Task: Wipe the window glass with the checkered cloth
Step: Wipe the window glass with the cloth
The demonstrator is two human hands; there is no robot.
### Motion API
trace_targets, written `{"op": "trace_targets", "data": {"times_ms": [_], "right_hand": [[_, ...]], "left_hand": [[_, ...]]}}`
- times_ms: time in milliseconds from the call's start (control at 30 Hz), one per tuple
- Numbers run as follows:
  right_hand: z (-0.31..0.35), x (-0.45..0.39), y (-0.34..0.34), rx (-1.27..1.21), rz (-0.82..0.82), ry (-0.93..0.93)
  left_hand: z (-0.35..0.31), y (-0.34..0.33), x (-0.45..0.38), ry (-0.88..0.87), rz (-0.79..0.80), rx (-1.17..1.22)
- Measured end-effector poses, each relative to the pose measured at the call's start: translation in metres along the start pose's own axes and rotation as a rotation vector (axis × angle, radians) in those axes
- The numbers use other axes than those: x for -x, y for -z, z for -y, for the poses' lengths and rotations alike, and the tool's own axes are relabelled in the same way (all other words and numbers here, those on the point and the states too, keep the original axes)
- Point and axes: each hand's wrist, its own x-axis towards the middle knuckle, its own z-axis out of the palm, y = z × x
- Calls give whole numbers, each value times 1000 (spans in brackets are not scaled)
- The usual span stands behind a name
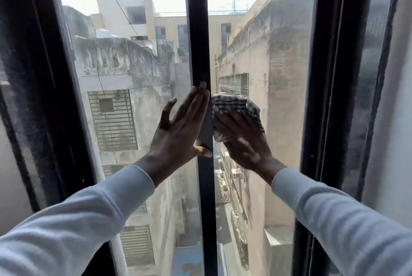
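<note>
A tall window with a black frame fills the view, split by a black centre bar (200,41) into a left glass pane (124,63) and a right glass pane (278,52). My right hand (243,142) presses a bunched black-and-white checkered cloth (234,106) flat against the right pane, just right of the bar. The hand is blurred. My left hand (180,128) lies open and flat against the left pane, fingers up, fingertips and thumb touching the centre bar. Both arms wear pale blue sleeves.
The black outer frame (321,97) stands at the right, with a narrow side pane (374,52) beyond it and a dusty dark frame (33,75) at the left. Grey and beige buildings and a narrow alley far below show through the glass.
</note>
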Motion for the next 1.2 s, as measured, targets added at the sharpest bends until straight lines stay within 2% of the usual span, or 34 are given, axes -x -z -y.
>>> {"op": "trace_targets", "data": {"times_ms": [33, 100, 133, 167, 200, 233, 267, 300, 333, 367, 400, 433, 500, 533, 567, 633, 700, 733, 833, 867, 933, 967, 1000, 1100, 1200], "right_hand": [[-17, -19, 6, 41, -45, -79], [-25, -25, 7, -57, -202, -496], [-10, -10, 4, -184, -151, -752], [18, 10, 1, -408, 10, -900], [44, 27, 5, -549, 147, -856], [56, 39, 4, -474, 191, -620], [50, 41, 1, -285, 205, -374], [31, 30, 0, -106, 160, -160], [5, 7, 5, -7, 89, -25], [-16, -18, 12, 40, 31, -21], [-34, -39, 20, 49, -14, -120], [-41, -48, 28, 2, -69, -305], [-19, -36, 27, -125, -99, -642], [5, -19, 23, -170, -67, -723], [28, -3, 22, -265, 8, -756], [52, 11, 44, -617, 123, -759], [42, -3, 79, -1076, 89, -935], [31, -10, 99, -1266, 127, -1003], [8, -21, 156, -1649, 271, -1051], [8, -21, 171, -1712, 295, -1047], [12, -20, 193, -1808, 315, -1048], [14, -20, 202, -1845, 289, -1054], [14, -19, 210, -1867, 251, -1063], [13, -8, 229, -1850, 174, -1052], [15, 14, 245, -1668, 101, -1033]], "left_hand": [[0, 0, 0, 4, -4, 1], [1, 0, 2, 18, 2, 0], [1, 1, 2, 22, 7, 0], [0, 2, 2, 25, 16, 1], [-1, 3, 1, 24, 30, 4], [-2, 4, 0, 24, 45, 9], [-3, 4, 0, 30, 52, 11], [-4, 6, 0, 36, 49, 9], [-5, 8, 1, 41, 45, 6], [-6, 10, 2, 46, 39, 4], [-6, 10, 3, 50, 31, 7], [-6, 11, 2, 53, 35, 17], [-6, 15, 2, 55, 67, 36], [-7, 16, 2, 58, 73, 36], [-8, 19, 2, 63, 81, 40], [-8, 25, 0, 60, 115, 84], [-8, 36, -2, 69, 138, 165], [-9, 43, -3, 91, 144, 214], [-28, 66, -8, 284, 180, 465], [-37, 74, -9, 391, 228, 643], [-53, 94, -11, 630, 331, 1208], [-59, 103, -10, 709, 367, 1461], [-62, 110, -8, 746, 368, 1617], [-67, 120, 4, 813, 148, 1779], [-71, 134, 19, 729, -77, 1700]]}}
